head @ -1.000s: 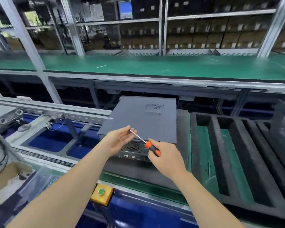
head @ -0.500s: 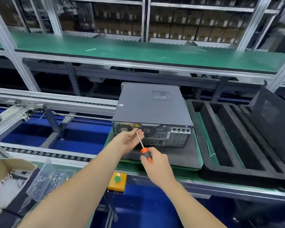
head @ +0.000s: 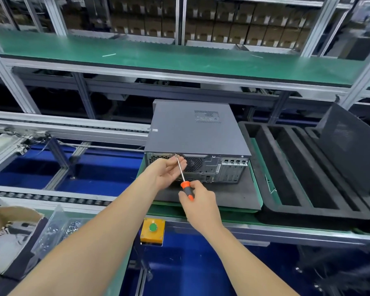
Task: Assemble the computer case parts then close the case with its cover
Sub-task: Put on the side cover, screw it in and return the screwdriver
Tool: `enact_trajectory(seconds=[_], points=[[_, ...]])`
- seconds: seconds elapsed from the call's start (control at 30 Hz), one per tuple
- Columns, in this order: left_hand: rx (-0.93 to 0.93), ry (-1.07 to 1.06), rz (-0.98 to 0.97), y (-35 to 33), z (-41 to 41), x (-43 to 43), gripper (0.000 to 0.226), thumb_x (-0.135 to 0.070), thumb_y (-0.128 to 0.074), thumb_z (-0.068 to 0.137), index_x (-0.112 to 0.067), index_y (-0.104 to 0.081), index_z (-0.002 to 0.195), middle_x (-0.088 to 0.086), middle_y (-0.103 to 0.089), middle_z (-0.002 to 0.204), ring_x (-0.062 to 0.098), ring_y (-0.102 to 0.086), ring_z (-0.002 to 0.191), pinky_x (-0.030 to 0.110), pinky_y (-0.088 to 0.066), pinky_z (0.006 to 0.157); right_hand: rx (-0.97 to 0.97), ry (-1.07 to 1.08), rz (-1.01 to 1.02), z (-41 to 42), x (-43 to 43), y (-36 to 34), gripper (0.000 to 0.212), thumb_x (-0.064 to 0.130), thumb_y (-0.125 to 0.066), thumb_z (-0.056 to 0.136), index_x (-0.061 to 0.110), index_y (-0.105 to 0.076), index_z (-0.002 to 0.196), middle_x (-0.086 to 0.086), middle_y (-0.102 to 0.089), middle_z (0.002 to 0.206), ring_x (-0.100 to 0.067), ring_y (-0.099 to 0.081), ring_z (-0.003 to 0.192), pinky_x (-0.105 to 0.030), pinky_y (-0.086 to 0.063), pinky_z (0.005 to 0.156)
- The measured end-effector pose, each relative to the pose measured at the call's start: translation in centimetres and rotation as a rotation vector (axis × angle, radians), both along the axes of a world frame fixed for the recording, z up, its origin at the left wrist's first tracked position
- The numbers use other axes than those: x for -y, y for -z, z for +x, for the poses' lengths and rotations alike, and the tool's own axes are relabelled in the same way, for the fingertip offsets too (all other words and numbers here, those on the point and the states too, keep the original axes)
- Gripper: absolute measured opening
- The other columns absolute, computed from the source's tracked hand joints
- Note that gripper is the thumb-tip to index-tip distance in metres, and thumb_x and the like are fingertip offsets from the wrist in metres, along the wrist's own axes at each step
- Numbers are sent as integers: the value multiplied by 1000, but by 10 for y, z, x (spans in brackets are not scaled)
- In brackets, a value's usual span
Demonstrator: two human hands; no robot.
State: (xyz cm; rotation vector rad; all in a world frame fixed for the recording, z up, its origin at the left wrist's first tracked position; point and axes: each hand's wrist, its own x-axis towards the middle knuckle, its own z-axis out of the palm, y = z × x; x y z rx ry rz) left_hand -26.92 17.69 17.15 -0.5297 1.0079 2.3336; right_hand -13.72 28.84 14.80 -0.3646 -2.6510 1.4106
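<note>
A grey computer case (head: 194, 129) lies flat on a dark foam pad (head: 239, 195), its cover on top and its rear panel facing me. My right hand (head: 198, 202) grips the orange-and-black handle of a screwdriver (head: 183, 177). The metal shaft slants up to the top edge of the rear panel, near the fan grille. My left hand (head: 169, 170) is at the shaft, fingers lightly curled around it close to the tip. The screw itself is too small to make out.
A black foam tray (head: 286, 167) with long slots sits right of the case, with a dark panel (head: 350, 146) leaning at its far right. A yellow box with a green button (head: 152, 230) is on the front rail. A bag of screws (head: 58, 229) and a cardboard box (head: 11, 236) lie at left.
The view has swung so the case's rear panel faces me. Both hands have brought the screwdriver from above the case down to the panel's top edge.
</note>
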Motion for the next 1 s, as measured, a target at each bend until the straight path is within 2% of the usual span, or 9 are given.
enact_trajectory(seconds=[0.13,0.3,0.47,0.57,0.67,0.73,0.8,0.9,1.0], points=[[10,-10,7,0,-3,3,16,5,-57,100,9,-64,114,22,-73,106,33,-74,93,38,-65,63,-2,-5,27,-1,3,-4,19,35,-59,99,24,-61,115,0,-65,84,-11,-57,62,-19,-36,52],[10,16,-3,0,-5,7,15,5,-57,99,10,-65,110,23,-74,105,33,-74,94,38,-64,64,8,11,-15,-1,10,-6,18,34,-57,100,22,-62,113,-8,-67,88,-18,-61,67,-32,-52,60],[-9,18,-8,2,-5,7,15,4,-56,100,10,-66,109,23,-73,109,32,-75,96,36,-64,76,-28,51,31,0,20,-7,20,34,-62,100,22,-54,113,-2,-68,88,-13,-62,67,-21,-44,53],[-17,93,-12,3,-4,9,20,-1,-53,103,8,-65,116,20,-73,114,30,-74,99,36,-62,78,62,138,-386,-1,24,-8,24,32,-63,100,17,-51,114,-4,-76,90,-17,-62,59,-37,-51,49],[-29,165,-34,2,-3,10,21,-3,-50,104,5,-66,116,15,-78,102,27,-77,86,37,-63,69,232,165,-932,-2,24,-13,27,34,-56,107,12,-58,121,-7,-80,96,-14,-53,55,-28,-39,41],[-38,140,-81,0,-3,7,17,-2,-51,104,4,-66,112,13,-78,89,24,-76,80,34,-63,62,299,189,-1072,-2,25,-16,36,38,-47,110,9,-63,122,-9,-80,101,-13,-52,56,-25,-40,41],[-42,95,-134,0,-2,0,13,-2,-55,103,2,-67,103,12,-76,83,20,-74,75,31,-61,58,321,260,-1014,-2,26,-19,39,44,-49,108,11,-68,117,-7,-79,97,-14,-54,57,-26,-44,42],[-42,41,-166,3,-1,-5,8,-3,-62,99,2,-67,95,11,-75,78,19,-74,71,29,-60,54,237,320,-686,-1,26,-18,36,48,-74,92,19,-60,109,-9,-66,89,-15,-58,58,-27,-51,48],[-54,23,-197,7,-1,-6,8,-8,-74,92,-2,-70,94,7,-75,69,14,-74,61,25,-59,52,195,334,-566,0,29,-18,31,44,-72,94,15,-67,102,-7,-68,84,-11,-57,52,-26,-51,48]])
